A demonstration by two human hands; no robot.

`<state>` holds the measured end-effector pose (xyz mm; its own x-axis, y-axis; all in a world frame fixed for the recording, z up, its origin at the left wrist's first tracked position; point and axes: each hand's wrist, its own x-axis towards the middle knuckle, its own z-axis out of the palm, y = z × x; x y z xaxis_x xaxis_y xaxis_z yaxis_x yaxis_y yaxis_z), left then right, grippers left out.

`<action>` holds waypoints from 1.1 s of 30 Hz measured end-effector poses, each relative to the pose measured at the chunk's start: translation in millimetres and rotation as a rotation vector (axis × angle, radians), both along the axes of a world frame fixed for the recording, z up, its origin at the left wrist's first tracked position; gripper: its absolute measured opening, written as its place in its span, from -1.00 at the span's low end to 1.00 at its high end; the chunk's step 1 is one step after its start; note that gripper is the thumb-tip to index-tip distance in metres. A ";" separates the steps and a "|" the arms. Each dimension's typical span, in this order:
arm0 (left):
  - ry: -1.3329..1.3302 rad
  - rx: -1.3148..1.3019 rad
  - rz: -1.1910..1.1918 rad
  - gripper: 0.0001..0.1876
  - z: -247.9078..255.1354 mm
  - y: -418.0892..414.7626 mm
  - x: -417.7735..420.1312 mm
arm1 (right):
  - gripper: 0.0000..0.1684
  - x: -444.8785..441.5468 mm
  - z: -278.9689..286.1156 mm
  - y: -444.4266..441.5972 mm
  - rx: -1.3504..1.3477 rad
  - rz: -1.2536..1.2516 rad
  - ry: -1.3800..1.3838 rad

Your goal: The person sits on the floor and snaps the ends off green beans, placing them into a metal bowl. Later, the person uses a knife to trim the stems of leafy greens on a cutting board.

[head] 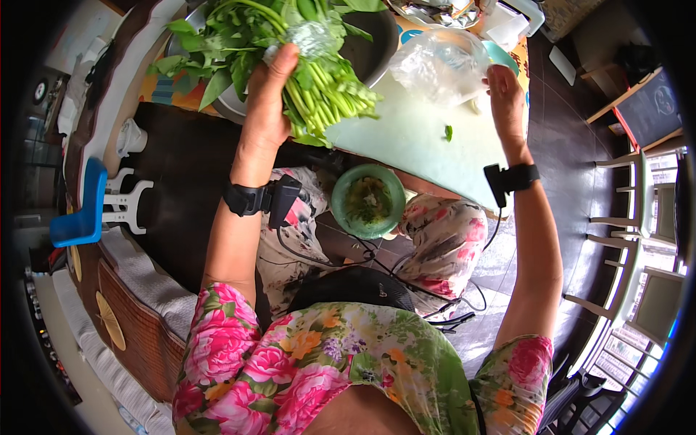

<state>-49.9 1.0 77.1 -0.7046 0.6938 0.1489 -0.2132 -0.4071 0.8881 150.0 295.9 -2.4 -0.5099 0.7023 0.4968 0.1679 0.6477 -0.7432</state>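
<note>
My left hand [269, 98] is closed around a bunch of leafy greens [326, 100], whose cut stems point down to the right. Clear plastic wrap [310, 39] circles the bunch. At the right, my right hand [504, 95] is beside a crumpled clear plastic bag [440, 65]; whether its fingers grip the bag's edge cannot be made out. A small loose leaf [448, 133] lies on the pale tabletop [402, 128]. Behind the greens stands a large metal basin [380, 49], partly hidden. Between my knees, a green plastic bin [338, 201] holds plant scraps.
A foil-like tray [435, 12] with crumpled stuff and a white container [530, 13] stand at the table's far right. A teal bowl [503, 56] is partly behind my right hand. Cables [375, 261] hang over my lap. A blue-backed chair [92, 204] stands at left.
</note>
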 end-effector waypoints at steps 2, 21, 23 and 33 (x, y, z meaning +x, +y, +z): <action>0.046 0.005 -0.030 -0.41 1.1 1.1 6.3 | -0.60 3.4 -5.6 13.2 0.165 -0.037 -0.221; 0.277 -0.190 -0.400 -0.26 4.9 0.2 46.4 | -0.38 -17.2 77.6 -140.2 0.040 0.651 0.094; 0.251 -0.206 -0.420 -0.26 4.3 2.5 50.3 | -0.38 -14.8 78.1 -134.0 0.061 0.660 0.054; 0.132 -0.320 -0.289 -0.42 1.0 24.3 54.7 | -0.70 22.8 12.4 20.8 -0.059 0.345 -0.096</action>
<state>4.8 25.3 78.1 -0.4643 0.8852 -0.0295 -0.1538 -0.0478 0.9870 172.7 316.8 10.0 -0.7643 0.5066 0.3989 0.0177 0.6349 -0.7724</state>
